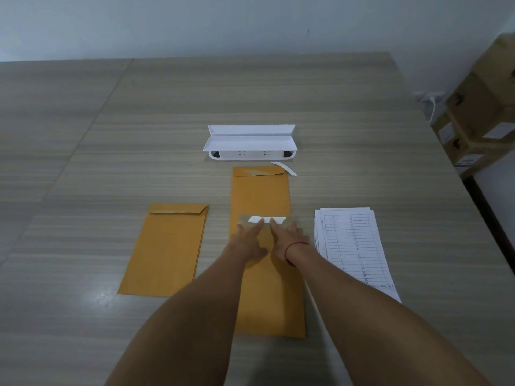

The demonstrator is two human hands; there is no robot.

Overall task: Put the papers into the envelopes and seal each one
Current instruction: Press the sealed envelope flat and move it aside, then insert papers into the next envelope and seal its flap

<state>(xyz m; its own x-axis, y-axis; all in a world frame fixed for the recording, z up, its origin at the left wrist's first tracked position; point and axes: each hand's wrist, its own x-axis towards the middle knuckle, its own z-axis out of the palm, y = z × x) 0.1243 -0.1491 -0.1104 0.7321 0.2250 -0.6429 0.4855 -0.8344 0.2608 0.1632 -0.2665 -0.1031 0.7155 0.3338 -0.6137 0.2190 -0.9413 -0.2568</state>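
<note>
A brown envelope (pixel 271 296) lies lengthwise in front of me, its flap open at the far end with a white adhesive strip (pixel 267 219) showing. My left hand (pixel 249 240) and my right hand (pixel 288 238) lie flat on it just below the flap, index fingertips touching the strip. Beyond it lies another envelope (pixel 260 190) with its flap folded down. A stack of envelopes (pixel 167 249) sits to the left. Printed lined papers (pixel 351 240) are stacked to the right.
A white plastic box (pixel 249 143) with its lid open stands at the far middle of the wooden table (pixel 111 135). A peeled white strip (pixel 284 167) lies next to it. Cardboard boxes (pixel 479 112) stand off the table's right edge.
</note>
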